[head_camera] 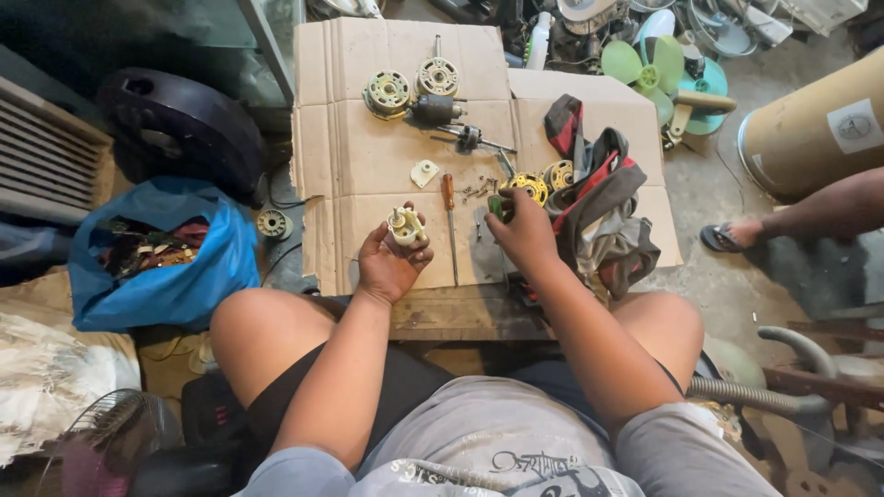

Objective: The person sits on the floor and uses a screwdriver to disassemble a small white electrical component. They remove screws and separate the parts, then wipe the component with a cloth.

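While the left hand [391,262] cradles a small cream-coloured gear housing [406,226] palm-up, its fingers curled closed around the part so the little shaft points upward, the right hand [523,230] is wrapped around a green-handled tool [498,206] just to the right, both held above the flattened cardboard sheet [368,166] that covers the floor in front of the seated person. The housing sits between the person's knees and the spread of parts, near an orange-handled screwdriver [448,207] that lies lengthwise on the cardboard. To do this well, I would judge that the left grip should keep the housing level and steady with the shaft clear of the fingertips, while the right hand brings the tool tip in squarely and without haste, since loose screws [479,190] lie close by and could scatter. Further up the cardboard rest two wound motor stators [388,92], a dark motor rotor [435,110] and a small cream cover plate [424,172]; a red and grey cloth [599,193] lies bunched at the right. A blue bag [166,258] sits well apart at the left.
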